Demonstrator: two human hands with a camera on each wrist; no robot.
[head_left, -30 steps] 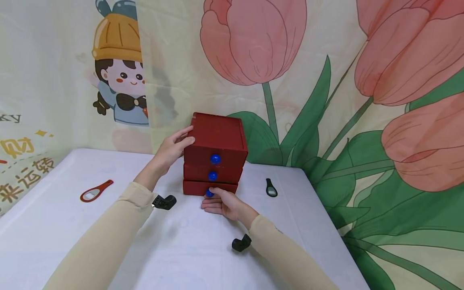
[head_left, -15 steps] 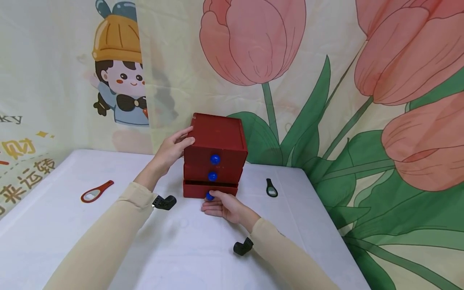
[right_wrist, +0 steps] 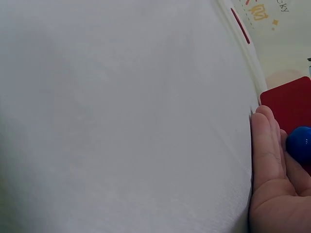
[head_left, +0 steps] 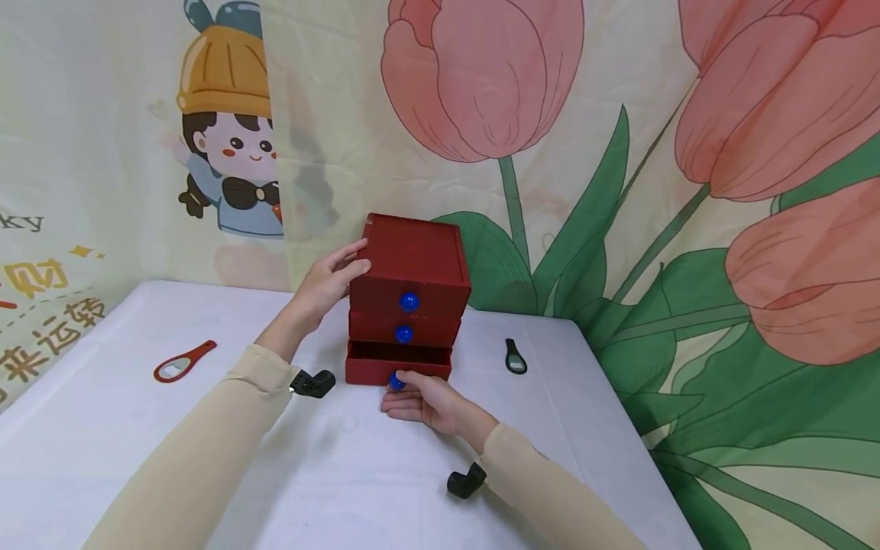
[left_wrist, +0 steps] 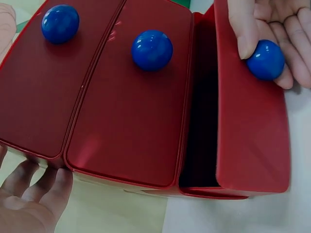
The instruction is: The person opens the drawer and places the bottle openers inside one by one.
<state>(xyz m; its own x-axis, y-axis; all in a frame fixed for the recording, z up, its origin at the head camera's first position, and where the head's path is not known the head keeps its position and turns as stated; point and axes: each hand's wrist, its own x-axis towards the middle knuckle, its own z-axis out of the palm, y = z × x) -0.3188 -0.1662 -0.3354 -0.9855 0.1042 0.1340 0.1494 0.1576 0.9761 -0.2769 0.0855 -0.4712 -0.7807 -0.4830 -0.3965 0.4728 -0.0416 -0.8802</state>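
Observation:
A small red chest of drawers [head_left: 412,252] with round blue knobs stands on the white-covered table. My left hand [head_left: 318,288] touches its left side near the top, and in the left wrist view the fingertips [left_wrist: 60,187] lie along that side. The bottom drawer [head_left: 364,372] is pulled partly out, its dark interior showing as a gap. With thumb and index finger my right hand [head_left: 436,401] pinches the bottom knob [left_wrist: 266,59], the other fingers extended below it. The upper two drawers are closed, their knobs [head_left: 409,302] free.
A red-framed bottle opener [head_left: 184,362] lies on the table to the left. A black one [head_left: 514,357] lies to the right of the chest. A printed cloth [head_left: 481,76] with tulips hangs behind the table [head_left: 330,473].
My right hand has moved toward me with the bottom knob, and the bottom drawer has slid out from closed to partly open. The left hand has stayed at the chest's side.

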